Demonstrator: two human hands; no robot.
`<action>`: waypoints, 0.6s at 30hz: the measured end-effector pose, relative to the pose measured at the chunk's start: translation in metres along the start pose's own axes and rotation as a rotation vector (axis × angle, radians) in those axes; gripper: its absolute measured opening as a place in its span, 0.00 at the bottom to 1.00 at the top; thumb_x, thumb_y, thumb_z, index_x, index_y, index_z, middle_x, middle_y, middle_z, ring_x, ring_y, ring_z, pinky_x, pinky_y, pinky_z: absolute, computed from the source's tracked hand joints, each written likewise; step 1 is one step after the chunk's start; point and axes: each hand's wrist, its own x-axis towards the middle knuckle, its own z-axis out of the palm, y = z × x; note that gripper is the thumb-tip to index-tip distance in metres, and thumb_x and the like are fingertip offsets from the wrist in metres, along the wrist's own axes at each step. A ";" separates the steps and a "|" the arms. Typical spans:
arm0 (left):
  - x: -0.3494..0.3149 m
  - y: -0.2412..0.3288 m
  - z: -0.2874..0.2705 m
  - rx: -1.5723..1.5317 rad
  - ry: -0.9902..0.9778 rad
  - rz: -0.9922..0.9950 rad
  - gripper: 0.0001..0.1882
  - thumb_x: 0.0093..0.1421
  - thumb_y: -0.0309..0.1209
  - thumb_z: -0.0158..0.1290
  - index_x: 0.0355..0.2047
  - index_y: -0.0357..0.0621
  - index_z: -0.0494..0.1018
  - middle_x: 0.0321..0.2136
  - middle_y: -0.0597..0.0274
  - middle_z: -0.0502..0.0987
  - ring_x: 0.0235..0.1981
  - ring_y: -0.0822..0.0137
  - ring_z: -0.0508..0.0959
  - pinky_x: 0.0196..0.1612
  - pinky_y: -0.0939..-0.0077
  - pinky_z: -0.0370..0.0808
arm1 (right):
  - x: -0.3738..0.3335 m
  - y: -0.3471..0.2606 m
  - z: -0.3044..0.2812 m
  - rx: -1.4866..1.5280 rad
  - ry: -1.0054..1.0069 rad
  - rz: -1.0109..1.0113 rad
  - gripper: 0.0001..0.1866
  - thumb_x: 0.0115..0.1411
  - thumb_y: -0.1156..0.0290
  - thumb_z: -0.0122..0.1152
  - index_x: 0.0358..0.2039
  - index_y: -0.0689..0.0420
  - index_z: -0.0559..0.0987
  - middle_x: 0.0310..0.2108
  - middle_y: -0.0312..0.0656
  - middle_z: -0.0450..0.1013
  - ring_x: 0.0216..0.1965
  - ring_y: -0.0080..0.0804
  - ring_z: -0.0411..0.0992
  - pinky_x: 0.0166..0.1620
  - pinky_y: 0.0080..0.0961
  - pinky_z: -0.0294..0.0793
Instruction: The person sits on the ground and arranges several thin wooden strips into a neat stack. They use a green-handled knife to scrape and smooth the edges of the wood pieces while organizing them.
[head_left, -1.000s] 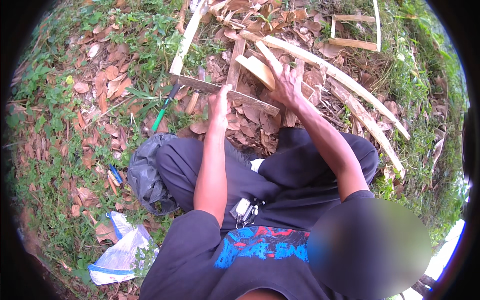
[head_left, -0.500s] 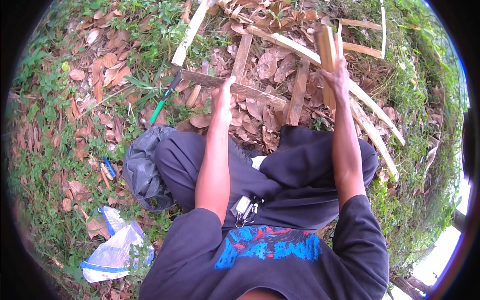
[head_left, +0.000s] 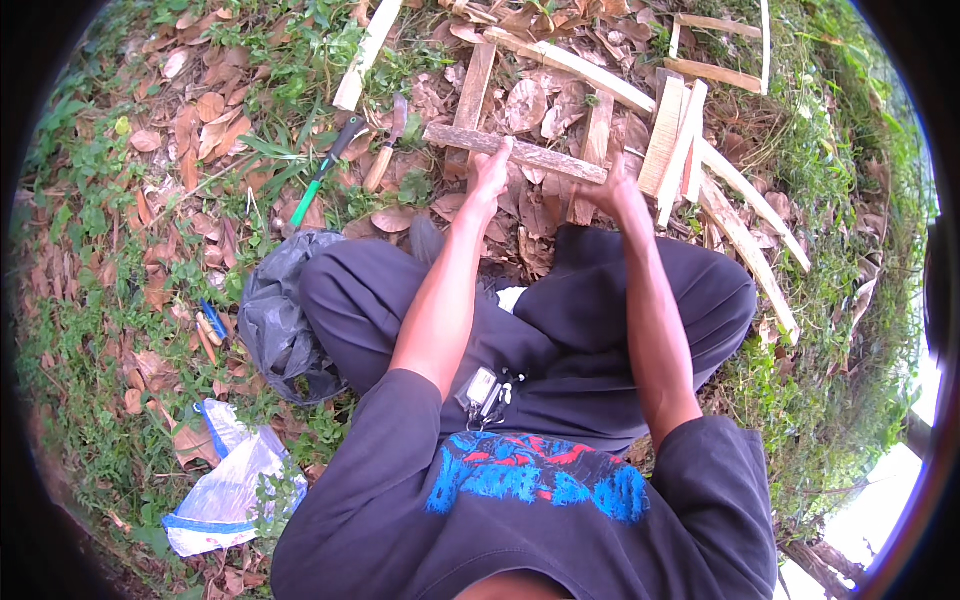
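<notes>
My left hand (head_left: 488,177) is closed around a rough, greyish-brown wooden slat (head_left: 535,154), which it holds crosswise above the leaf litter. My right hand (head_left: 618,190) is at the slat's right end, its thumb and fingers apart. Just right of that hand, several pale wooden strips (head_left: 668,140) lie together on the ground. Beyond and under the held slat lie two brown boards, a left one (head_left: 474,88) and a right one (head_left: 597,128). One long, pale, curved strip (head_left: 570,66) runs across their far ends.
Left of the boards lie a knife (head_left: 385,155) with a wooden handle and a green-and-black-handled tool (head_left: 320,180). A dark plastic bag (head_left: 285,315) rests by my left knee, with a white-and-blue bag (head_left: 235,490) nearer. A thin wooden frame (head_left: 715,72) lies at the far right.
My right hand has put down the bundle of pale strips and moved left to the slat's end. My left hand has shifted the slat rightward, and the knife beneath it now shows.
</notes>
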 end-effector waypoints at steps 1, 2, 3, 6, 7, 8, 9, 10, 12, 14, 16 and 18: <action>0.001 0.000 -0.002 -0.053 -0.048 0.021 0.27 0.60 0.51 0.55 0.13 0.52 0.58 0.10 0.76 0.59 0.09 0.79 0.57 0.11 0.81 0.54 | -0.013 0.006 0.011 0.049 -0.058 -0.019 0.59 0.42 0.52 0.75 0.61 0.72 0.48 0.42 0.74 0.70 0.47 0.59 0.73 0.48 0.42 0.76; 0.001 0.001 -0.004 -0.102 -0.100 0.036 0.27 0.60 0.51 0.55 0.13 0.52 0.58 0.10 0.77 0.59 0.09 0.80 0.57 0.11 0.81 0.54 | -0.023 0.010 0.020 0.100 -0.123 -0.038 0.62 0.39 0.53 0.76 0.61 0.74 0.46 0.40 0.74 0.71 0.46 0.61 0.73 0.48 0.41 0.76; 0.000 0.003 -0.006 -0.152 -0.153 0.050 0.27 0.60 0.50 0.56 0.14 0.52 0.58 0.10 0.77 0.59 0.09 0.80 0.57 0.11 0.81 0.54 | -0.029 0.009 0.029 0.143 -0.016 -0.051 0.58 0.38 0.55 0.78 0.58 0.74 0.51 0.38 0.72 0.72 0.44 0.62 0.74 0.47 0.39 0.75; -0.003 0.014 -0.009 -0.248 -0.201 0.102 0.23 0.59 0.49 0.57 0.18 0.53 0.59 0.12 0.79 0.56 0.10 0.82 0.55 0.13 0.84 0.50 | -0.027 0.007 0.029 0.282 0.030 -0.113 0.53 0.38 0.56 0.77 0.54 0.74 0.55 0.39 0.72 0.72 0.45 0.60 0.74 0.48 0.39 0.74; -0.003 0.020 -0.012 -0.278 -0.225 0.124 0.24 0.59 0.49 0.57 0.18 0.54 0.58 0.12 0.79 0.56 0.10 0.82 0.55 0.13 0.84 0.50 | -0.029 0.004 0.028 0.306 0.040 -0.117 0.46 0.39 0.57 0.77 0.49 0.73 0.61 0.39 0.71 0.72 0.46 0.58 0.73 0.48 0.40 0.73; -0.004 0.026 -0.014 -0.255 -0.218 0.136 0.24 0.59 0.49 0.57 0.19 0.54 0.58 0.12 0.79 0.55 0.10 0.82 0.54 0.13 0.84 0.49 | -0.031 0.000 0.028 0.296 0.046 -0.113 0.45 0.39 0.56 0.77 0.48 0.73 0.62 0.39 0.70 0.72 0.45 0.58 0.74 0.47 0.40 0.73; -0.004 0.031 -0.016 -0.235 -0.208 0.145 0.23 0.59 0.49 0.57 0.19 0.54 0.57 0.12 0.79 0.55 0.10 0.82 0.54 0.13 0.84 0.49 | -0.034 -0.004 0.029 0.293 0.076 -0.126 0.44 0.40 0.56 0.76 0.48 0.72 0.64 0.39 0.69 0.73 0.45 0.57 0.74 0.47 0.40 0.73; -0.006 0.036 -0.019 -0.216 -0.195 0.154 0.23 0.59 0.49 0.57 0.19 0.55 0.57 0.12 0.79 0.55 0.10 0.82 0.53 0.13 0.83 0.49 | -0.038 -0.007 0.029 0.288 0.091 -0.138 0.42 0.40 0.56 0.76 0.47 0.72 0.65 0.39 0.68 0.73 0.44 0.57 0.74 0.47 0.40 0.73; -0.010 0.042 -0.023 -0.289 -0.188 0.158 0.22 0.60 0.49 0.57 0.21 0.55 0.58 0.12 0.79 0.54 0.10 0.82 0.52 0.14 0.83 0.49 | -0.048 -0.008 0.031 0.346 0.176 -0.122 0.38 0.41 0.54 0.74 0.44 0.72 0.71 0.38 0.62 0.75 0.42 0.54 0.75 0.46 0.38 0.73; -0.014 0.048 -0.029 -0.360 -0.193 0.142 0.22 0.60 0.49 0.56 0.22 0.54 0.58 0.12 0.80 0.53 0.11 0.82 0.52 0.14 0.83 0.49 | -0.056 -0.001 0.030 0.375 0.223 -0.074 0.37 0.42 0.53 0.74 0.44 0.71 0.73 0.38 0.60 0.75 0.42 0.52 0.75 0.46 0.37 0.73; -0.017 0.052 -0.033 -0.381 -0.176 0.167 0.23 0.60 0.50 0.56 0.20 0.55 0.57 0.11 0.80 0.53 0.10 0.82 0.53 0.13 0.83 0.49 | -0.058 0.004 0.032 0.444 0.252 -0.018 0.28 0.45 0.59 0.72 0.39 0.69 0.75 0.36 0.60 0.75 0.41 0.55 0.74 0.46 0.39 0.72; -0.020 0.056 -0.035 -0.411 -0.168 0.199 0.26 0.59 0.52 0.55 0.16 0.55 0.56 0.11 0.79 0.54 0.09 0.82 0.54 0.12 0.83 0.49 | -0.059 0.008 0.035 0.584 0.216 0.053 0.31 0.46 0.57 0.71 0.42 0.69 0.75 0.37 0.61 0.75 0.43 0.55 0.73 0.48 0.39 0.71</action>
